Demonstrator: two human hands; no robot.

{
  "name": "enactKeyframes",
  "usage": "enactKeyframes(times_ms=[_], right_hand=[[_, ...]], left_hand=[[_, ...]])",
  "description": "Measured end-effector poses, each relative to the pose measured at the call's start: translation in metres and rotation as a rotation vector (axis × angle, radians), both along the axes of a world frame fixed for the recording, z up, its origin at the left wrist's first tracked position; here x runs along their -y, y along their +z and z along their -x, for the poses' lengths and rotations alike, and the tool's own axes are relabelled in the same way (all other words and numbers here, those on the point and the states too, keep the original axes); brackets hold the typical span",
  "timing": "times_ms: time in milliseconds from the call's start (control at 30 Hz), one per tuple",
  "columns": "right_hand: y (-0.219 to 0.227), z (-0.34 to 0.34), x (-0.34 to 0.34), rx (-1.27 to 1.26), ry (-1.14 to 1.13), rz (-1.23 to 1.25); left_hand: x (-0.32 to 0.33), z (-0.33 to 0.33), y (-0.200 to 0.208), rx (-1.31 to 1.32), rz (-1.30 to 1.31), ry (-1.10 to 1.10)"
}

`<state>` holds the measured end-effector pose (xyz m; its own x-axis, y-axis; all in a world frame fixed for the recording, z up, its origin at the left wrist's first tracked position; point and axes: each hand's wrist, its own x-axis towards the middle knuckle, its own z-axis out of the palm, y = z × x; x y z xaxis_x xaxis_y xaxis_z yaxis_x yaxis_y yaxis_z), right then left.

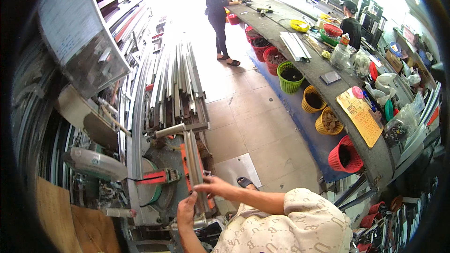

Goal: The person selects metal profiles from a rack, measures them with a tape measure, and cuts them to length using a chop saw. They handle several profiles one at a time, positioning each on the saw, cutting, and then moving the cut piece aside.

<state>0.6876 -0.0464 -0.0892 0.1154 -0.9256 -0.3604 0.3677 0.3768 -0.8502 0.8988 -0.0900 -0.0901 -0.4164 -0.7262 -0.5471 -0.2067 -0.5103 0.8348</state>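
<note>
Two or so pale aluminium profiles (192, 154) lie lengthwise in front of me, beside the miter saw's round base. My left hand (186, 212) is closed around their near end from the left, thumb on top. From the right, my right hand (216, 187) grips the same profiles, its fingers laid across them. Along both sides of the profiles shows an orange-red fence (184, 159). Just left is the miter saw (96, 164), with a pale guard and a red and green part (159, 176) by the base.
A stack of long metal profiles (176, 84) lies beyond the saw. A whiteboard (77, 28) stands at left. To the right runs a long workbench (323, 68), with several coloured baskets (290, 77) below. One person (218, 14) stands at its far end; another (351, 26) is behind it.
</note>
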Motion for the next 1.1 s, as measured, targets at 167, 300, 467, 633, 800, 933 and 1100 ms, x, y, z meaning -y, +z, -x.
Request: enactKeyframes(times_ms=[167,300,467,633,800,933,1100], right_hand=[[0.012,0.177,0.029,-0.355,-0.372,-0.024],[0.056,0.372,0.056,-0.968,-0.686,0.061],[0.121,0.608,0.070,-1.524,-0.902,-0.184],[0.128,0.743,0.093,-1.747,-0.980,-0.400],[0.091,0.794,0.103,-1.679,-0.902,-0.649],[0.077,0.804,0.098,-1.906,-0.938,-0.648],[0.061,0.680,0.092,-2.026,-0.970,0.382]], left_hand=[[0.024,0.110,-0.008,-0.214,0.211,-0.128],[0.046,0.156,-0.028,-0.119,0.170,-0.157],[0.057,0.196,-0.052,0.059,-0.028,-0.006],[0.052,0.220,-0.064,-0.099,-0.086,0.195],[0.059,0.210,-0.050,-0.207,-0.200,0.366],[0.079,0.188,-0.046,-0.035,-0.161,0.439],[0.126,0.131,-0.071,-0.387,-0.122,0.834]])
